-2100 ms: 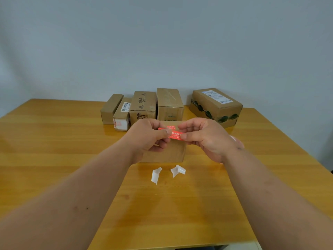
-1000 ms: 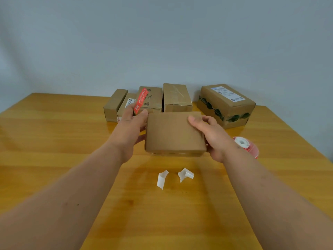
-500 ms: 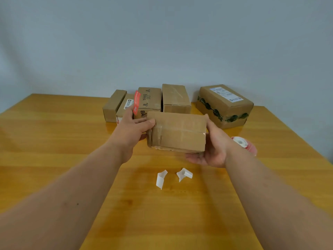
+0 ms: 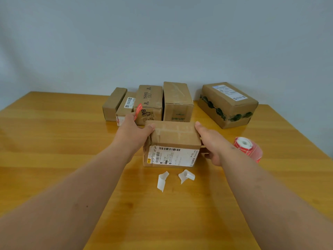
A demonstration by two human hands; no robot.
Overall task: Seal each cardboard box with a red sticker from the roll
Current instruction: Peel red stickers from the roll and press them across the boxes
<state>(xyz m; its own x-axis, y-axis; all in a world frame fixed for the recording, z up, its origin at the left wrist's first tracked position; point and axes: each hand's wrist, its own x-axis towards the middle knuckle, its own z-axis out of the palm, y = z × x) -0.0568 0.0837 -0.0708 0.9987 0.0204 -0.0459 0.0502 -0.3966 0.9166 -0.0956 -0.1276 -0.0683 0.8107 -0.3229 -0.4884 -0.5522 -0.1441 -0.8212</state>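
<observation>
A small cardboard box stands on the table in front of me, its taped seam on top and a white shipping label facing me. My left hand grips its left end, thumb on the top edge. A red sticker sticks up from that hand's fingers. My right hand grips the box's right end, thumb at the top corner. The red sticker roll lies on the table just right of my right wrist.
Several cardboard boxes stand in a row at the back by the wall, and a larger one sits at the back right. Two white backing scraps lie just in front of the held box.
The sticker went from both hands to my left fingers. Both hands took the box, lifted it and rolled it toward me; its labelled side now faces me and it sits lower.
</observation>
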